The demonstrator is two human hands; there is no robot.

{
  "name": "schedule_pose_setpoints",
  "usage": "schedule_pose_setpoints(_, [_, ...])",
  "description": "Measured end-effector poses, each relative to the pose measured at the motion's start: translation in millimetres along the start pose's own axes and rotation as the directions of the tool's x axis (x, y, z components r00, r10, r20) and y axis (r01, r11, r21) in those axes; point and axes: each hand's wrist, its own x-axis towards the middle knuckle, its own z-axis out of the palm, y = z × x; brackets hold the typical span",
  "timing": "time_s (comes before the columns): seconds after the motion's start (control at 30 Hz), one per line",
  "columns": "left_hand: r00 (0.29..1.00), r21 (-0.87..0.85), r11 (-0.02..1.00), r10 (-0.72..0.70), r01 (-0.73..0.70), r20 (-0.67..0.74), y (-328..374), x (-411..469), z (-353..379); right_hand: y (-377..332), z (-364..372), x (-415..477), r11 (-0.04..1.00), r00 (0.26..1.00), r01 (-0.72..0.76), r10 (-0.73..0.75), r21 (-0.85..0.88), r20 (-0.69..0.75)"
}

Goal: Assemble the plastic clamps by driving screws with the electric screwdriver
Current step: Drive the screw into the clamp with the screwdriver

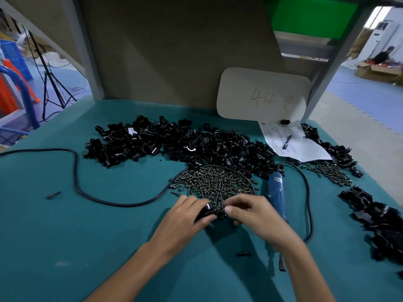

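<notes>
My left hand (185, 216) grips a black plastic clamp (206, 211) at the near edge of a heap of dark screws (216, 182). Just to its right, my right hand (253, 211) has its fingers curled, thumb and forefinger pinched against the clamp; what they pinch is too small to tell. The blue electric screwdriver (277, 192) lies on the green table (87, 247) beyond my right wrist, partly hidden by it, with its bit end (282, 263) showing below my forearm. A big pile of loose black clamp parts (178, 142) spreads across the back.
The screwdriver's black cable (76, 171) loops across the left of the table and around the screws. More clamps (379, 219) lie at the right edge, a second screw heap (331, 171) and a paper with a pen (292, 142) at the back right. A lone screw (242, 254) lies near.
</notes>
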Motion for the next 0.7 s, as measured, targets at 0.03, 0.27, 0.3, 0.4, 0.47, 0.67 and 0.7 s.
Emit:
schedule_pose_setpoints(0.03, [1.000, 0.001, 1.000, 0.001, -0.001, 0.007, 0, 0, 0, 1, 6, 2, 1.000, 1.000, 0.004, -0.003, -0.011, 0.023])
schedule_pose_setpoints(0.27, [0.998, 0.034, 0.998, 0.043, -0.044, 0.034, -2, -1, 1, -5, 11, 5, 0.985, 0.995, 0.033, -0.016, -0.172, 0.099])
schedule_pose_setpoints(0.3, [0.998, 0.038, 0.998, 0.047, -0.049, 0.034, -2, -1, 1, -8, 12, 5, 0.978, 0.994, 0.037, -0.014, -0.206, 0.109])
schedule_pose_setpoints(0.4, [0.998, 0.041, 0.998, 0.046, -0.048, 0.039, -1, -1, 1, -14, 7, 3, 0.951, 0.994, 0.062, -0.030, -0.303, 0.107])
schedule_pose_setpoints(0.47, [0.999, 0.050, 0.998, 0.025, -0.027, 0.046, -2, -1, 2, -12, -6, 0, 0.917, 0.996, 0.050, -0.074, -0.397, -0.045])
schedule_pose_setpoints(0.67, [0.996, 0.080, 0.994, -0.073, 0.068, 0.058, -2, 0, 6, 29, -62, -18, 0.653, 0.791, -0.572, 0.281, -0.496, -0.543])
schedule_pose_setpoints(0.7, [0.996, 0.086, 0.994, -0.072, 0.067, 0.059, -2, 0, 7, 34, -67, -19, 0.668, 0.774, -0.600, 0.345, -0.440, -0.531])
